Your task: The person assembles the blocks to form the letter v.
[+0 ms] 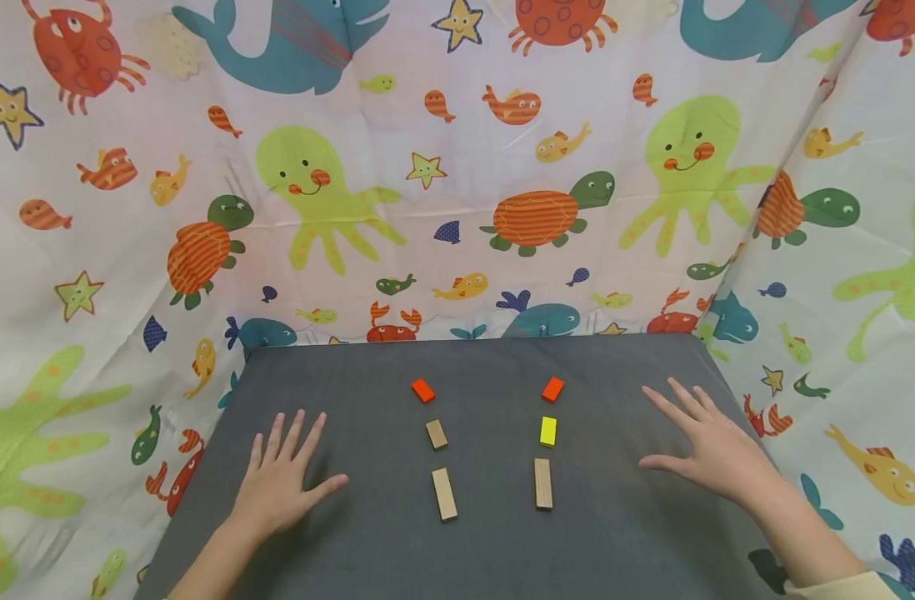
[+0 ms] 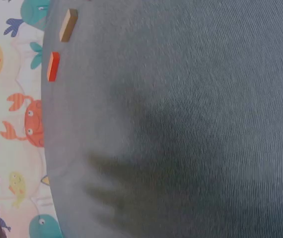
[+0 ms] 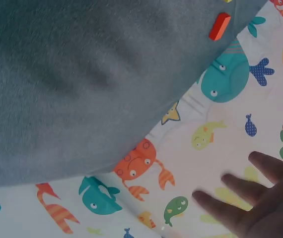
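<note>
Tabletop (image 1: 495, 558) of grey fabric bears two columns, far to near: at left, red block (image 1: 423, 390), short wooden block (image 1: 437, 435), long wooden block (image 1: 444, 495); at right, second red block (image 1: 553, 389), yellow block (image 1: 548, 432), grained wooden block (image 1: 543, 484), all rectangular, between left hand (image 1: 277, 487) and right hand (image 1: 716, 446), apart, fingers spread.

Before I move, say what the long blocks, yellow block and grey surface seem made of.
Long blocks: probably bare wood, matte, pale tan, faintly streaked. Yellow block: perhaps painted wood, evenly coloured, no visible grain. Grey surface: likely dull fabric, finely ribbed in the left wrist view.
</note>
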